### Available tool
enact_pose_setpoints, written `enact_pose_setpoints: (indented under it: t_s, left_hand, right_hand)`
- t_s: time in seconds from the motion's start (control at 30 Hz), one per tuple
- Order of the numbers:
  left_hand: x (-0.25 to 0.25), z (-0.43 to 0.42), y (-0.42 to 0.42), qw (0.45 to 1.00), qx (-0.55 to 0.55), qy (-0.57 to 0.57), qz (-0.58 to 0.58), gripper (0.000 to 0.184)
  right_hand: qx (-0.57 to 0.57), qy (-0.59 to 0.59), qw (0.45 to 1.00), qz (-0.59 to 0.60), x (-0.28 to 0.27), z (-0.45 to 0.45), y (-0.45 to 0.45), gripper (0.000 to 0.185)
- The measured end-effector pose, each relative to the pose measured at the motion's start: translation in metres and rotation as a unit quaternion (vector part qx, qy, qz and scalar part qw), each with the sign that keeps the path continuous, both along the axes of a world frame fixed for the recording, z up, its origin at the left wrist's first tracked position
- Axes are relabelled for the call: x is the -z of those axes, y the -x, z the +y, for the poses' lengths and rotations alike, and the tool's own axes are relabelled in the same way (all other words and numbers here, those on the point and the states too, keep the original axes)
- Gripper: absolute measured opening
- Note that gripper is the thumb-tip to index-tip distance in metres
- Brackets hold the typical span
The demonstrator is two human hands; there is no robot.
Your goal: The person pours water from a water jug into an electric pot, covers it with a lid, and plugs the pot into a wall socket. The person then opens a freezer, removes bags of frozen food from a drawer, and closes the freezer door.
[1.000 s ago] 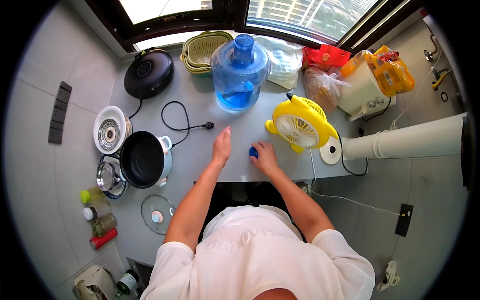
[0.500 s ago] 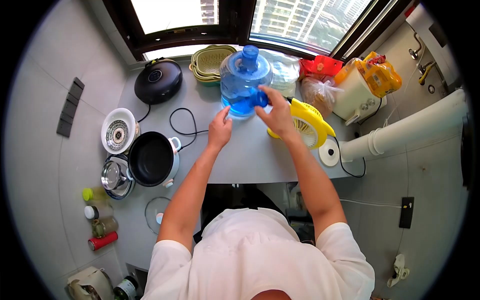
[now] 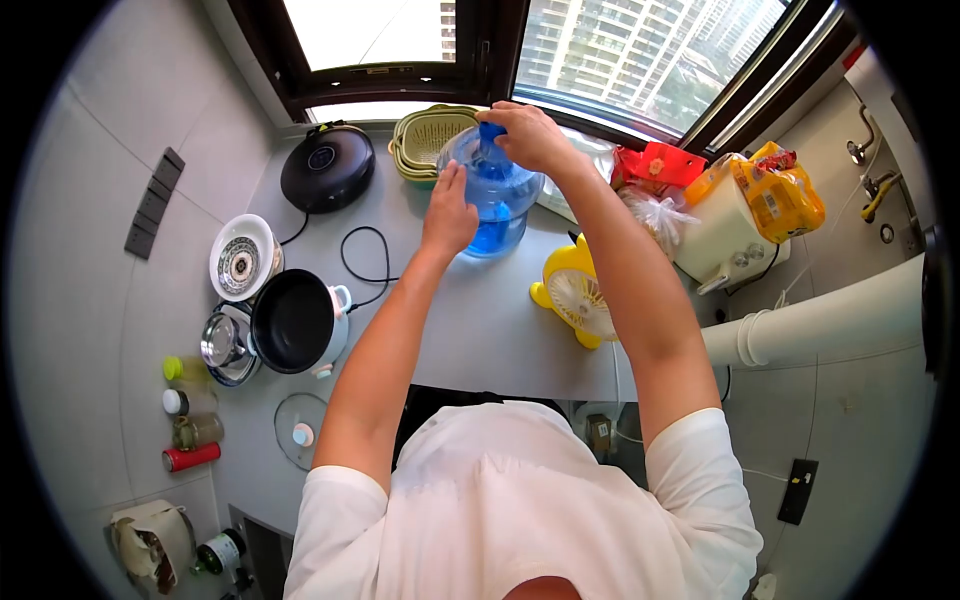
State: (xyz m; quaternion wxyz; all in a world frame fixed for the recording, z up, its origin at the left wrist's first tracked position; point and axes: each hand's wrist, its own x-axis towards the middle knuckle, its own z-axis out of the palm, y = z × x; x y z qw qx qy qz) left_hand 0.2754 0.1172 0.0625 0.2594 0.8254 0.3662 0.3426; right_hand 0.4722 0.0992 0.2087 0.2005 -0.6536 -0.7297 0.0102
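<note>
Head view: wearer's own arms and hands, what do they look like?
Whitish top with loose short sleeves. Forearms bare. Left hand and right hand also bare; nothing visibly worn on wrists or fingers.

Daylight pours through the window (image 3: 640, 60) across the top, its left pane (image 3: 360, 32) mostly blown to white. The shirt (image 3: 530, 490) at bottom centre is bright. Fisheye distortion curves the walls (image 3: 85, 330); black vignetting fills the corners.

Head view looks forward and down over the counter (image 3: 490, 345).
</note>
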Motion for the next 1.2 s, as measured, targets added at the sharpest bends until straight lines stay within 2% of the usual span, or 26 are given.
enact_pose_setpoints:
  t_s: [0.13, 0.23, 0.37, 0.43, 0.47, 0.53, 0.73, 0.77, 0.97, 1.03, 1.07, 1.13, 1.2]
  left_hand:
    - [-0.005, -0.002, 0.001, 0.999, -0.009, -0.022, 0.033, 0.067]
    - [-0.011, -0.003, 0.004, 0.999, -0.001, -0.012, 0.043, 0.067]
    - [-0.009, 0.0, 0.006, 0.999, 0.0, -0.008, 0.045, 0.068]
    - [-0.009, 0.003, 0.007, 1.0, -0.004, -0.008, 0.007, 0.063]
    - [-0.012, 0.003, 0.007, 1.0, -0.005, -0.008, 0.006, 0.063]
    - [-0.027, 0.0, 0.005, 0.99, -0.025, 0.101, -0.094, 0.054]
    - [-0.029, 0.006, -0.012, 0.99, -0.07, -0.034, -0.118, 0.044]
    - [-0.03, 0.011, -0.016, 0.99, -0.069, -0.036, -0.119, 0.044]
    - [-0.037, 0.048, -0.047, 0.989, -0.14, 0.006, -0.054, 0.038]
    - [-0.036, 0.057, -0.056, 0.993, -0.1, 0.017, -0.067, 0.025]
    - [-0.034, 0.059, -0.06, 0.993, -0.099, 0.017, -0.068, 0.025]
    - [-0.036, 0.057, -0.063, 0.983, -0.159, 0.047, -0.072, 0.013]
    - [-0.035, 0.054, -0.06, 0.985, -0.151, 0.03, -0.076, 0.011]
  right_hand:
    - [-0.028, -0.001, 1.0, -0.01, 0.0, 0.006, -0.004, 0.05]
    - [0.074, 0.053, 0.995, -0.035, -0.017, 0.001, 0.004, 0.051]
    - [0.141, 0.063, 0.988, -0.027, -0.031, -0.004, 0.013, 0.047]
    - [0.179, 0.103, 0.976, 0.066, -0.026, 0.003, 0.0, 0.047]
    - [0.178, 0.103, 0.976, 0.065, -0.017, 0.0, -0.005, 0.047]
    - [0.145, -0.013, 0.971, 0.191, 0.002, -0.009, -0.015, 0.047]
    - [0.174, -0.023, 0.958, 0.225, 0.016, -0.049, -0.014, 0.042]
    - [0.175, -0.055, 0.957, 0.225, 0.022, -0.053, -0.011, 0.039]
    - [0.202, -0.042, 0.942, 0.265, 0.045, -0.064, 0.005, 0.036]
    - [0.215, -0.034, 0.936, 0.276, 0.047, -0.068, 0.009, 0.033]
    - [0.216, -0.035, 0.936, 0.275, 0.048, -0.07, 0.011, 0.033]
    - [0.211, -0.055, 0.931, 0.292, 0.056, -0.073, 0.012, 0.031]
    - [0.21, -0.059, 0.932, 0.289, 0.06, -0.075, 0.012, 0.029]
